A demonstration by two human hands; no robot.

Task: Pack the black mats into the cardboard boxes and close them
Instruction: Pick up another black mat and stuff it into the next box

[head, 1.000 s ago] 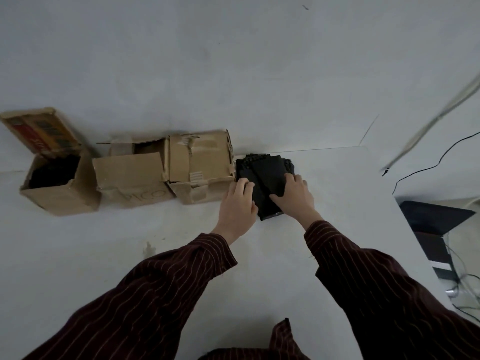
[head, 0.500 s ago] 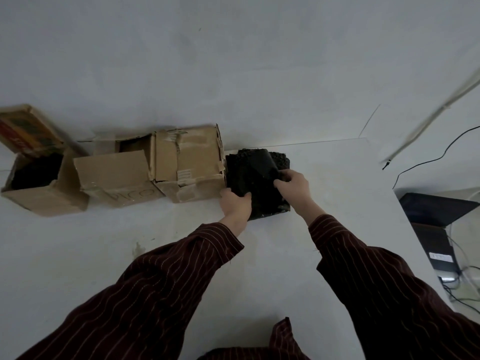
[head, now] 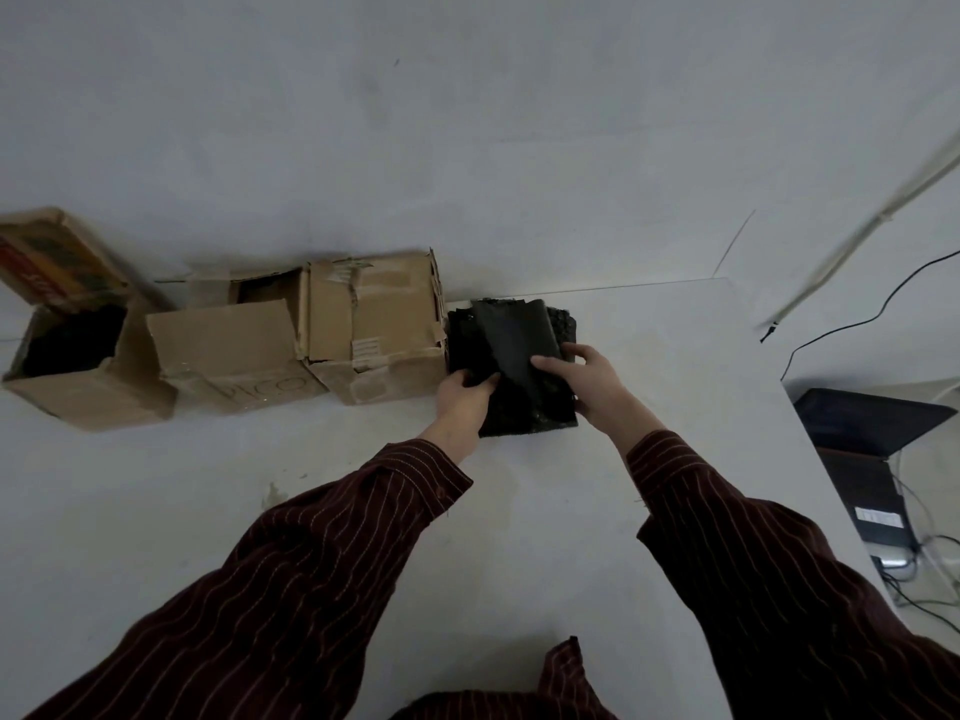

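A stack of black mats [head: 511, 356] stands on the white table [head: 649, 407] against the wall, just right of the cardboard boxes. My left hand [head: 462, 402] grips the stack's lower left edge. My right hand [head: 587, 381] holds the top mat, whose front edge is peeled up from the pile. The nearest box [head: 376, 324] has its flaps down. The middle box [head: 234, 350] has one flap hanging forward. The far left box [head: 67, 366] is open with something dark inside.
The table's right edge [head: 810, 459] drops to the floor, where a black laptop [head: 862, 423] and cables [head: 924, 574] lie. A black cord [head: 852, 324] hangs on the wall at the right. Bare tabletop lies in front of the boxes.
Both hands went from lying flat on top of the stack to gripping it. My left hand slid to its lower left edge and my right hand lifted the top mat.
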